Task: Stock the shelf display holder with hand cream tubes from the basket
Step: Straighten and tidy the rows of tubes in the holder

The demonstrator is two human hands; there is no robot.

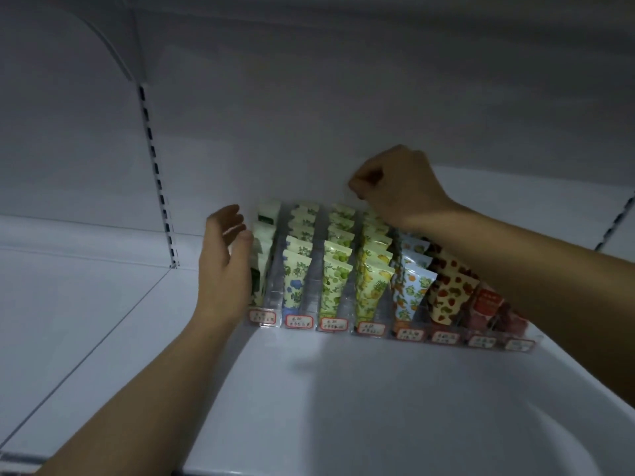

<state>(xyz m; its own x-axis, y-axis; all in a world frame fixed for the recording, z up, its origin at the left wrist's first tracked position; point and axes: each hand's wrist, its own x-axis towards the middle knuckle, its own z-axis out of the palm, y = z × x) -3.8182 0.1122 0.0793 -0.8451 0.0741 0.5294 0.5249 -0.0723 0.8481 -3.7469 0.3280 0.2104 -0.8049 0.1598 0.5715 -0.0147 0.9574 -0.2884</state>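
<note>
Head view — price labels [332, 324] handwritten, illegible

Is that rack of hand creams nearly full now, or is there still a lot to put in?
Mostly done, it seems: the holder on the shelf has rows of tubes in nearly every lane. Right now the left hand rests open against the holder's left end, and the right hand is curled above the back rows; I cannot tell if it holds a tube. The far-right lanes are hidden by the arm, and no basket is in view, so what's left is unclear.

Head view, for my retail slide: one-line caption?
Left hand steadies the display holder of hand cream tubes; right hand reaches behind.
</note>
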